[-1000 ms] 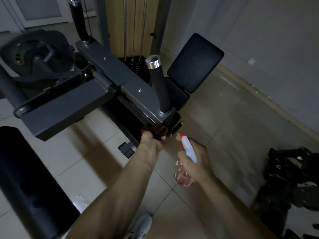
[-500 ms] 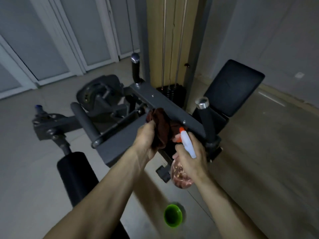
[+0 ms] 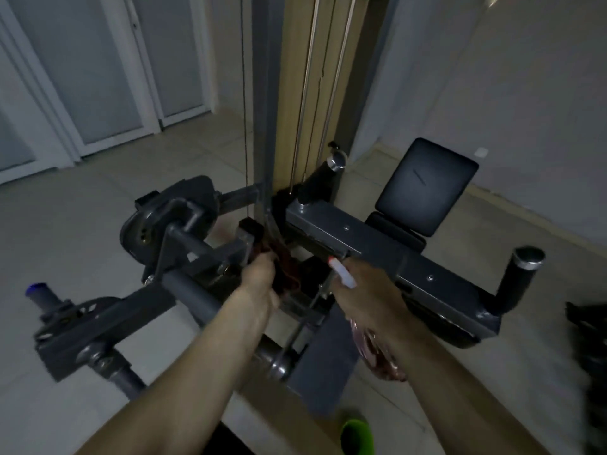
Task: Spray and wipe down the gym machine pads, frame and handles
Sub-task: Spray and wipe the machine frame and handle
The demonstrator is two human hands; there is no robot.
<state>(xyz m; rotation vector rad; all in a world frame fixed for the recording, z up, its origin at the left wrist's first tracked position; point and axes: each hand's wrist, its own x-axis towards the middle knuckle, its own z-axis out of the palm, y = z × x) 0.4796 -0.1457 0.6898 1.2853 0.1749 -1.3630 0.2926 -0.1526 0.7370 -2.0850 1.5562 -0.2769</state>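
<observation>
Left hand [image 3: 259,277] grips a dark red cloth [image 3: 286,269] against the middle of the frame [image 3: 371,244], right hand [image 3: 364,292] holds the spray bottle [image 3: 344,274] just beside it; looks mid-task, black pad [image 3: 427,188] and right handle [image 3: 520,279] probably still left.

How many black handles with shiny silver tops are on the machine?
2. The far handle stands at the grey beam's far end, beside the cables. The near handle stands at the beam's right end. Others may be hidden from view.
</observation>
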